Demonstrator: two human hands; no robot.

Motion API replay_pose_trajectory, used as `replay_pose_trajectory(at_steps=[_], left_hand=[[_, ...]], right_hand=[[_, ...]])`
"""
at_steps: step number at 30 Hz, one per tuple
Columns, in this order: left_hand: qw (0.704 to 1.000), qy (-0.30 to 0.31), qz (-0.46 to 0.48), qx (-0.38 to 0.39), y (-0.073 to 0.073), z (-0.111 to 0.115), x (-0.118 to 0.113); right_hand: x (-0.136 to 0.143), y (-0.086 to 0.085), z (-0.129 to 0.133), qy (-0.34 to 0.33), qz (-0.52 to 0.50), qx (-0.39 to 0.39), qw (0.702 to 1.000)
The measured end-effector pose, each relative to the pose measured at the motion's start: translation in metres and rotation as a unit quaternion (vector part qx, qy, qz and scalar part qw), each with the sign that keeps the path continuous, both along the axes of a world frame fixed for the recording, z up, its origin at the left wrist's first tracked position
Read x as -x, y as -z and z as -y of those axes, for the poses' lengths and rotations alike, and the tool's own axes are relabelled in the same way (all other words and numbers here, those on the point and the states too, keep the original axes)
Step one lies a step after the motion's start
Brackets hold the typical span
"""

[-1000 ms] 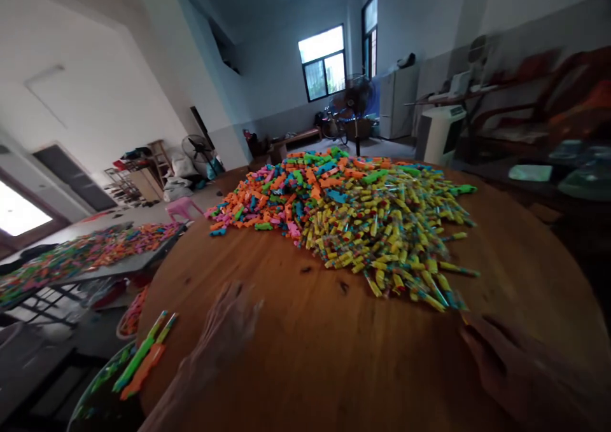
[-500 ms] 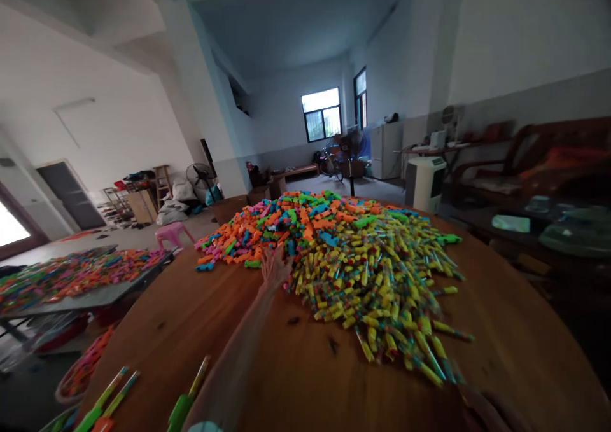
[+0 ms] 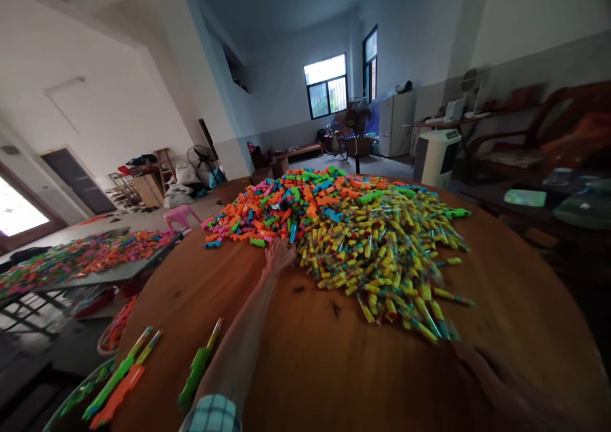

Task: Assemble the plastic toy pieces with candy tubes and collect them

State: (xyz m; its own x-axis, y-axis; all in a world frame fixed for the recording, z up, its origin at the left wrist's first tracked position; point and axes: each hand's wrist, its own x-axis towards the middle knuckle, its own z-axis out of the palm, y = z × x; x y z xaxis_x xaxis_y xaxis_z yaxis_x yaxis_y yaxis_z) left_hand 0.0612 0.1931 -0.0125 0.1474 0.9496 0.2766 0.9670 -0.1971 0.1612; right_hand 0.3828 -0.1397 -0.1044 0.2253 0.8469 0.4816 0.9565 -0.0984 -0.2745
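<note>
On the round wooden table (image 3: 334,368) lies a heap of small orange, blue, green and pink plastic toy guns (image 3: 267,212). My left hand (image 3: 279,254) is at its near edge, fingers curled in among the pieces beside an upright blue one (image 3: 293,231); what they grip is hidden. To the right spreads a pile of clear tubes with yellow wrapping (image 3: 382,247). My right hand (image 3: 482,365) is low at the right, dark and smeared by motion, close to the pile's near end. Its fingers cannot be made out.
Toy guns with tubes attached, two green (image 3: 112,381) (image 3: 195,378) and one orange (image 3: 117,397), lie at the table's left edge. Beyond are a side table heaped with toy guns (image 3: 95,260), filled baskets (image 3: 114,327), a pink stool (image 3: 181,214) and an air cooler (image 3: 435,158).
My left hand has drawn back slightly at the heap's edge, its spread fingers now curled. My right hand has come further into view at the lower right. The view has tilted down.
</note>
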Motion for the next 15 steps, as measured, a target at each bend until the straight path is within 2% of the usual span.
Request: replay_pose_trajectory(at_steps=[4,7,10,15], left_hand=[[1.0,0.011,0.008,0.018,-0.001,0.029,0.007],[0.999,0.03,0.016,0.024,-0.001,0.054,0.015],[0.997,0.067,0.027,0.029,-0.005,0.08,0.025],[0.985,0.157,0.066,0.038,-0.015,0.125,0.048]], right_hand=[[0.01,-0.028,-0.001,0.019,0.048,0.019,0.998],[0.015,-0.041,-0.006,0.022,0.06,0.051,0.997],[0.017,-0.046,-0.01,0.029,0.07,0.065,0.995],[0.015,-0.043,0.0,0.021,0.042,-0.002,0.999]])
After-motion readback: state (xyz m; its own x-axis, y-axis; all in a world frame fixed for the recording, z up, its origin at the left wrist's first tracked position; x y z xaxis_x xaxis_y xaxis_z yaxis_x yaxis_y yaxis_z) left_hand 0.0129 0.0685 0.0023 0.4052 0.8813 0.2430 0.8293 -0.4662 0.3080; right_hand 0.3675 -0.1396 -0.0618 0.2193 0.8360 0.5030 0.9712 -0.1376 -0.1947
